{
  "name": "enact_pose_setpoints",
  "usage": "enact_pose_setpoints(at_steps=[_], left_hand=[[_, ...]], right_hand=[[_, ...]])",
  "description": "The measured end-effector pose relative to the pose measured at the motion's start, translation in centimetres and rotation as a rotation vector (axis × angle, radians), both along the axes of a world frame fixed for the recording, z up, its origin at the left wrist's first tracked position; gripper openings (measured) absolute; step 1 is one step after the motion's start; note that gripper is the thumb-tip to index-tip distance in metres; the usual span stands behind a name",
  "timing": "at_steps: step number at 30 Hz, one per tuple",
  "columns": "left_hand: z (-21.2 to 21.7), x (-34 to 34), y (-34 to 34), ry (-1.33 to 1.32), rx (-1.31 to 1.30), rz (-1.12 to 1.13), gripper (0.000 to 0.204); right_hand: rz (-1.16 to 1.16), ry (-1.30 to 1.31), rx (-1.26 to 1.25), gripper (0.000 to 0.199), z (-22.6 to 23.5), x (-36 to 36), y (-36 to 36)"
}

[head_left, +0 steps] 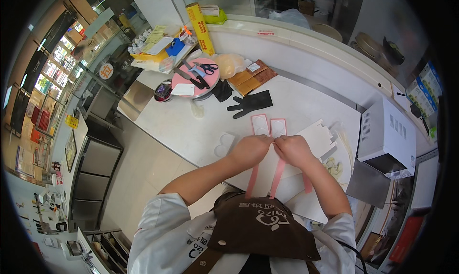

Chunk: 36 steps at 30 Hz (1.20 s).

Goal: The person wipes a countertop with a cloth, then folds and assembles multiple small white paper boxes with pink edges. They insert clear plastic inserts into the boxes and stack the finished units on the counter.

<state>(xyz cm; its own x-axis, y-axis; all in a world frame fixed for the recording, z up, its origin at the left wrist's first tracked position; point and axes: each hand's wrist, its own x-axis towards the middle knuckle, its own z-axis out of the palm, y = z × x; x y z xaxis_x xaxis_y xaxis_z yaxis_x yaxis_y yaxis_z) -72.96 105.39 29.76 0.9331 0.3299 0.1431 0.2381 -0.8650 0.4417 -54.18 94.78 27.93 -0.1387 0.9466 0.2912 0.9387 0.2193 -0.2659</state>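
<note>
Both my hands meet at the front middle of the white table, fingertips pinched close together. My left hand and my right hand are closed on the top of a pink strip, which hangs down toward my apron. Another pink strip lies by my left wrist, and a third shows under my right forearm. Just beyond my fingers are two pink-edged trays, the left one and the right one, with round hollows. My fingers hide their near ends.
A clear tray lies left of my hands, flat white card to the right. Farther back are a black glove, a brown packet and a pink turntable with knives and scissors. A white microwave stands at right.
</note>
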Motion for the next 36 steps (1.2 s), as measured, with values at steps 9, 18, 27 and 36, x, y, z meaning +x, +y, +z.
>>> enact_pose_setpoints(at_steps=[9, 18, 27, 36], left_hand=[[-1.4, 0.0, -0.5, -0.114, -1.765, 0.359, 0.055], [-1.3, 0.6, -3.2, -0.231, -1.866, 0.401, 0.064], [-3.6, -0.3, -3.3, -0.214, -1.753, 0.236, 0.074], [-4.9, -0.8, -3.4, -0.3, -1.587, 0.282, 0.066]], right_hand=[[-0.052, 0.012, 0.097, 0.017, 0.0, -0.8, 0.0], [-0.183, -0.012, 0.118, 0.019, -1.7, -2.3, 0.0], [-0.113, 0.053, 0.181, 0.019, -0.5, -1.9, -0.5], [-0.13, 0.062, 0.15, 0.021, -1.0, -2.7, -0.1]])
